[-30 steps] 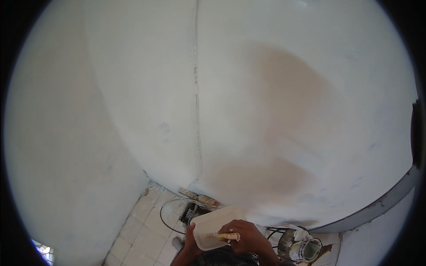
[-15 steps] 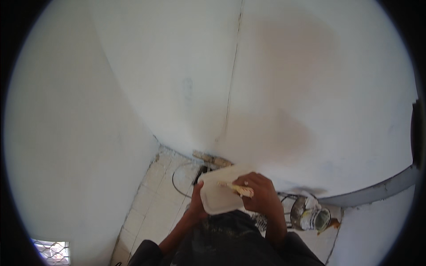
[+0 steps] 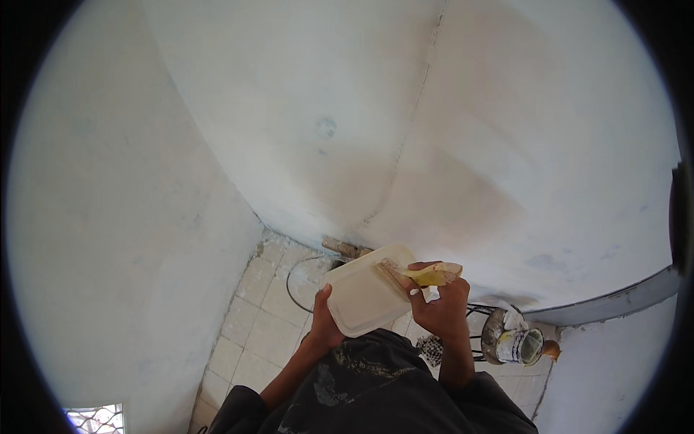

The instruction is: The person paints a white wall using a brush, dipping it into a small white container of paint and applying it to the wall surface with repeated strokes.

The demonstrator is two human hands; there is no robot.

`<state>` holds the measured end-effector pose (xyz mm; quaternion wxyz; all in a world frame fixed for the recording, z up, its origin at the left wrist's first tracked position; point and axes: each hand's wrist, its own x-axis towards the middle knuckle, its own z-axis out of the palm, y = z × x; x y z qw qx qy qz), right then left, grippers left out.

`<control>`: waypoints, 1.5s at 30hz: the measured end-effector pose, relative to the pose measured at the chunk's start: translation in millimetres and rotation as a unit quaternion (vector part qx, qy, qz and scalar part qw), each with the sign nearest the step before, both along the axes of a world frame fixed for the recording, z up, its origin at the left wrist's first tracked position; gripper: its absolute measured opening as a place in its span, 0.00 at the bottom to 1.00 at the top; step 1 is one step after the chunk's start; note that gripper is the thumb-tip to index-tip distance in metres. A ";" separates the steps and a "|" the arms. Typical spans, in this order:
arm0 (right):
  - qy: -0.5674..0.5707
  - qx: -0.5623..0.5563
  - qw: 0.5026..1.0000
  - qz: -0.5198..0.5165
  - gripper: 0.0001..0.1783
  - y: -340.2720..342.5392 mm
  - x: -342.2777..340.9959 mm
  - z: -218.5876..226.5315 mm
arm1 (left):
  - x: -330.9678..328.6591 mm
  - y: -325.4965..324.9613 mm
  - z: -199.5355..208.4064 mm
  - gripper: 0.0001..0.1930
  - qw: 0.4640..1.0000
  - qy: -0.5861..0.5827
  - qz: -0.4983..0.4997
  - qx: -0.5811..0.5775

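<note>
My left hand [image 3: 325,318] grips the near left edge of a shallow cream tray [image 3: 361,307] with rounded corners, its thumb along the rim. The tray is tilted in front of my dark, paint-stained clothes. In my right hand [image 3: 442,304] is a flat paintbrush [image 3: 439,274] with a pale yellowish, smeared handle. Its wide brownish end rests on or just over the tray's far right part; contact cannot be made out. A whitish spot shows on a right finger. How much paint or filler lies in the tray is unclear.
White patchy walls [image 3: 282,94] meet at a corner ahead, one with a long vertical crack [image 3: 412,119]. Wooden pieces [image 3: 345,247] and a black cable [image 3: 290,282] lie on the tiled floor [image 3: 249,325]. A smeared bucket [image 3: 522,347] sits on a stool [image 3: 493,336] at right.
The brush has shifted right and turned, its handle now pointing right and its wide end showing. My right hand has moved right. The view has shifted slightly, and the tray is angled differently.
</note>
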<state>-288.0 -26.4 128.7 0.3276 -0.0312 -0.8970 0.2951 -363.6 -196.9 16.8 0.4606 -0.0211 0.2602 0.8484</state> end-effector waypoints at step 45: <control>0.109 -0.063 0.976 -0.179 0.13 -4.5 -3.8 -51.9 | 9.1 -22.8 -27.4 0.38 0.998 -0.027 0.051 -0.014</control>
